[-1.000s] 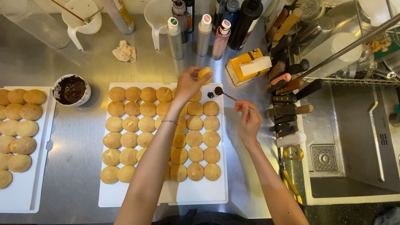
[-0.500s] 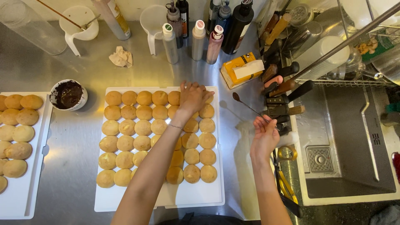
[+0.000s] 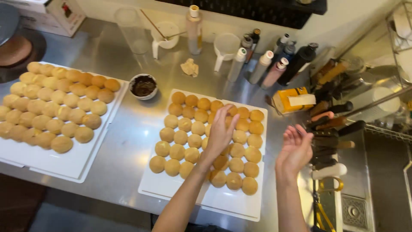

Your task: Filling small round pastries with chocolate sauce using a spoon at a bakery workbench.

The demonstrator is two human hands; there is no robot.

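Steel desk (image 3: 128, 141) carries a white tray (image 3: 231, 206), long axis running away from the person, rows of round cookies (image 3: 184, 124); left hand (image 3: 221, 131) rests there, fingers loosely spread; right hand (image 3: 295, 150) empty, fingers wide.

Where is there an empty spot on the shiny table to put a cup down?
Bare steel shows between the two white trays, below the chocolate bowl, and behind the bowl near the crumpled paper. It is crowded along the back wall with squeeze bottles, and at the right, where the knife rack sits by the right hand. The left hand rests on the buns.
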